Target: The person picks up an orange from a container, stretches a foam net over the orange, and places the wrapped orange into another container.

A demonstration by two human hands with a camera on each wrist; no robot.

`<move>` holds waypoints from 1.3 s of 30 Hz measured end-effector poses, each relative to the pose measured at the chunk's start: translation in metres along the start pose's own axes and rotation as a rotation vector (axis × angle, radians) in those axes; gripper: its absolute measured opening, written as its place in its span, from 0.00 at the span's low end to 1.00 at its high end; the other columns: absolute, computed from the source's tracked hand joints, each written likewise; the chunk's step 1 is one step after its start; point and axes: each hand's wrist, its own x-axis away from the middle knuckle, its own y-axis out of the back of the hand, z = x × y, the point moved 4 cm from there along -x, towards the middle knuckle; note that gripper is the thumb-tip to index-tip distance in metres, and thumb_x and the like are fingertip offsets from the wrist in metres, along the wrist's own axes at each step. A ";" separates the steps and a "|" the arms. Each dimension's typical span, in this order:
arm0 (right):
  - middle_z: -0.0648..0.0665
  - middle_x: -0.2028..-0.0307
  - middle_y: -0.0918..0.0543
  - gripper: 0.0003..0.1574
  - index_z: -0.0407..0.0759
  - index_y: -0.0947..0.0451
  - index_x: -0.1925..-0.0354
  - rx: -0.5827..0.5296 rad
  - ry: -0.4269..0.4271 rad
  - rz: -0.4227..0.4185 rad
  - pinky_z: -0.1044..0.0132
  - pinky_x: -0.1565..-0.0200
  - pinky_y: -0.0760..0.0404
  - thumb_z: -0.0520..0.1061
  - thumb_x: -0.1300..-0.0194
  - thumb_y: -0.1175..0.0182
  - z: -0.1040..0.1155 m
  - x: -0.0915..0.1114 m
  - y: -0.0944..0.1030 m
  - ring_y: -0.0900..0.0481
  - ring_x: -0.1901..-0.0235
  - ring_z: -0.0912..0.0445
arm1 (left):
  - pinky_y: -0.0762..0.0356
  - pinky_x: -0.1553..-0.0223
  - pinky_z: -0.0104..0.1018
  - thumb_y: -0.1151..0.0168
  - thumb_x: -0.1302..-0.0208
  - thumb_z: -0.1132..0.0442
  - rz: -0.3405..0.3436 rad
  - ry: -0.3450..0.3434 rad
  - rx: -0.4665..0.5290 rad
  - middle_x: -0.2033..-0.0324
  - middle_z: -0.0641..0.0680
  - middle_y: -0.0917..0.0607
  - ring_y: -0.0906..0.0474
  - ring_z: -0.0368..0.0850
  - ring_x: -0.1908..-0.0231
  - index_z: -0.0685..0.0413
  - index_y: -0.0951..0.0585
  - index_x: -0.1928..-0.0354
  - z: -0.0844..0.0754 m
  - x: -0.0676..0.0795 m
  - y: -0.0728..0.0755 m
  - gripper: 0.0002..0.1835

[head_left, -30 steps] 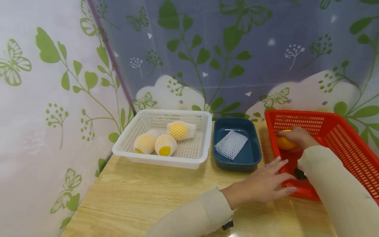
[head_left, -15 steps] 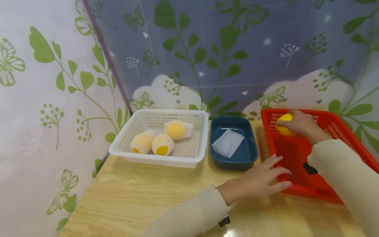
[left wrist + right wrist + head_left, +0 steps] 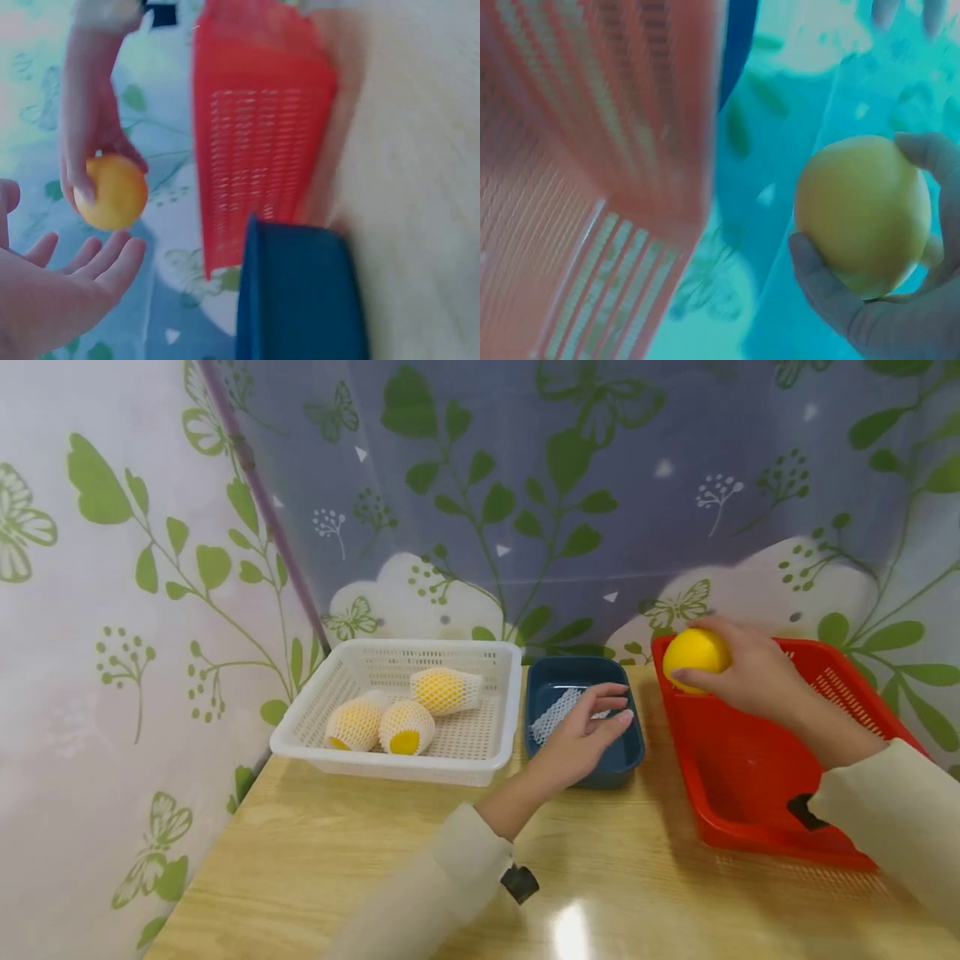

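My right hand (image 3: 761, 672) grips a smooth, round yellow fruit (image 3: 693, 658) and holds it over the back left corner of the red basket (image 3: 750, 777). Fingers and thumb lie on opposite sides of the fruit (image 3: 862, 214) in the right wrist view. Above the blue basin (image 3: 618, 762) hovers my left hand (image 3: 573, 743), its fingers loosely extended and nothing in its grasp. A white foam net sleeve (image 3: 553, 717) lies in that basin, partly hidden behind the left hand. From the left wrist, the fruit (image 3: 112, 193) appears just beyond the left fingertips, apart from them.
On the left stands a white basket (image 3: 408, 766) holding 3 yellow fruits in foam nets, one being the netted fruit (image 3: 446, 691) at the back. All three containers rest on a wooden table (image 3: 360, 843), against a patterned curtain (image 3: 480, 527).
My right hand has lifted the yellow fruit from inside the red basket, up and leftward. My left hand has left the red basket's near left side and moved left over the blue basin.
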 end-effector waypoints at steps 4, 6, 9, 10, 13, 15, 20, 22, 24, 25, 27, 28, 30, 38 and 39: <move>0.32 0.41 0.31 0.42 0.43 0.34 0.34 -0.063 0.133 -0.071 0.43 0.62 0.23 0.52 0.42 0.31 0.035 0.023 -0.010 0.30 0.54 0.38 | 0.24 0.44 0.38 0.48 0.26 0.57 -0.017 -0.005 0.073 0.36 0.55 0.30 0.25 0.46 0.43 0.46 0.39 0.30 -0.011 0.008 0.023 0.25; 0.34 0.41 0.30 0.41 0.44 0.33 0.35 -0.088 0.189 -0.106 0.44 0.62 0.21 0.50 0.44 0.29 0.049 0.036 -0.017 0.29 0.54 0.40 | 0.25 0.44 0.37 0.47 0.26 0.58 -0.012 -0.022 0.053 0.35 0.53 0.32 0.26 0.46 0.41 0.43 0.40 0.30 -0.015 0.013 0.032 0.27; 0.38 0.42 0.28 0.42 0.45 0.31 0.36 -0.127 0.265 -0.153 0.49 0.62 0.19 0.46 0.47 0.26 0.064 0.055 -0.027 0.27 0.54 0.44 | 0.25 0.43 0.35 0.44 0.28 0.58 0.009 -0.029 0.028 0.33 0.52 0.34 0.29 0.47 0.38 0.40 0.42 0.29 -0.018 0.019 0.040 0.30; 0.39 0.42 0.28 0.42 0.46 0.31 0.37 -0.143 0.284 -0.168 0.51 0.62 0.19 0.44 0.49 0.25 0.068 0.060 -0.031 0.26 0.54 0.45 | 0.25 0.44 0.35 0.44 0.29 0.58 0.020 -0.022 0.022 0.32 0.52 0.35 0.30 0.47 0.37 0.40 0.43 0.28 -0.017 0.022 0.041 0.31; 0.41 0.42 0.28 0.46 0.45 0.30 0.38 -0.180 0.351 -0.204 0.57 0.61 0.18 0.41 0.55 0.22 0.076 0.071 -0.045 0.25 0.52 0.48 | 0.24 0.45 0.36 0.43 0.29 0.58 0.066 0.007 0.026 0.31 0.53 0.37 0.31 0.48 0.36 0.39 0.44 0.28 -0.013 0.030 0.043 0.32; 0.41 0.41 0.29 0.49 0.45 0.30 0.39 -0.192 0.387 -0.220 0.59 0.59 0.17 0.40 0.59 0.20 0.080 0.077 -0.057 0.25 0.51 0.48 | 0.23 0.46 0.37 0.42 0.30 0.58 0.092 0.017 0.033 0.30 0.53 0.38 0.32 0.48 0.36 0.39 0.44 0.28 -0.008 0.036 0.045 0.33; 0.38 0.39 0.31 0.46 0.45 0.29 0.39 -0.182 0.507 -0.224 0.59 0.56 0.16 0.54 0.54 0.22 0.085 0.087 -0.080 0.24 0.49 0.45 | 0.23 0.47 0.35 0.37 0.34 0.54 0.147 -0.006 -0.003 0.30 0.52 0.40 0.34 0.46 0.35 0.40 0.44 0.28 0.004 0.046 0.045 0.37; 0.38 0.39 0.31 0.44 0.45 0.30 0.39 -0.172 0.552 -0.210 0.66 0.54 0.18 0.65 0.47 0.30 0.086 0.088 -0.086 0.24 0.49 0.44 | 0.22 0.49 0.34 0.36 0.35 0.54 0.162 -0.020 -0.044 0.30 0.53 0.40 0.33 0.47 0.36 0.42 0.44 0.28 0.005 0.048 0.044 0.38; 0.38 0.38 0.32 0.45 0.44 0.31 0.39 -0.164 0.580 -0.197 0.74 0.51 0.22 0.71 0.42 0.41 0.087 0.089 -0.090 0.25 0.47 0.44 | 0.21 0.50 0.33 0.34 0.36 0.56 0.168 -0.029 -0.085 0.31 0.54 0.38 0.31 0.46 0.38 0.44 0.43 0.28 0.006 0.050 0.042 0.38; 0.38 0.38 0.32 0.46 0.42 0.32 0.39 -0.164 0.588 -0.190 0.77 0.49 0.26 0.73 0.41 0.46 0.087 0.089 -0.092 0.26 0.46 0.44 | 0.21 0.51 0.33 0.34 0.37 0.57 0.169 -0.028 -0.097 0.32 0.55 0.37 0.30 0.46 0.39 0.45 0.42 0.29 0.008 0.051 0.040 0.38; 0.38 0.38 0.33 0.48 0.39 0.35 0.38 -0.169 0.600 -0.183 0.81 0.45 0.31 0.73 0.40 0.46 0.088 0.089 -0.096 0.27 0.45 0.44 | 0.20 0.53 0.33 0.33 0.38 0.58 0.165 -0.017 -0.109 0.33 0.55 0.35 0.28 0.45 0.41 0.44 0.41 0.29 0.011 0.052 0.038 0.38; 0.37 0.37 0.33 0.49 0.37 0.36 0.38 -0.177 0.606 -0.180 0.81 0.44 0.33 0.72 0.40 0.46 0.088 0.089 -0.097 0.27 0.45 0.44 | 0.19 0.54 0.33 0.32 0.38 0.59 0.160 -0.009 -0.112 0.34 0.54 0.33 0.28 0.44 0.42 0.44 0.41 0.29 0.013 0.052 0.037 0.38; 0.37 0.37 0.34 0.49 0.35 0.38 0.37 -0.189 0.611 -0.174 0.80 0.42 0.36 0.69 0.41 0.40 0.088 0.089 -0.100 0.29 0.44 0.44 | 0.19 0.54 0.34 0.32 0.39 0.59 0.150 0.004 -0.109 0.36 0.53 0.32 0.27 0.43 0.44 0.44 0.40 0.30 0.016 0.053 0.036 0.38; 0.39 0.37 0.35 0.61 0.37 0.43 0.33 -0.295 0.483 -0.101 0.75 0.44 0.30 0.40 0.60 0.19 0.087 0.088 -0.104 0.30 0.44 0.48 | 0.19 0.54 0.34 0.31 0.40 0.59 0.083 0.027 -0.070 0.41 0.49 0.28 0.26 0.42 0.49 0.44 0.36 0.35 0.022 0.054 0.036 0.34; 0.39 0.36 0.35 0.60 0.38 0.44 0.32 -0.359 0.432 -0.067 0.72 0.44 0.27 0.40 0.56 0.21 0.085 0.087 -0.104 0.30 0.44 0.47 | 0.19 0.54 0.34 0.30 0.41 0.60 0.073 0.026 -0.057 0.41 0.49 0.28 0.26 0.42 0.49 0.44 0.35 0.35 0.022 0.055 0.036 0.34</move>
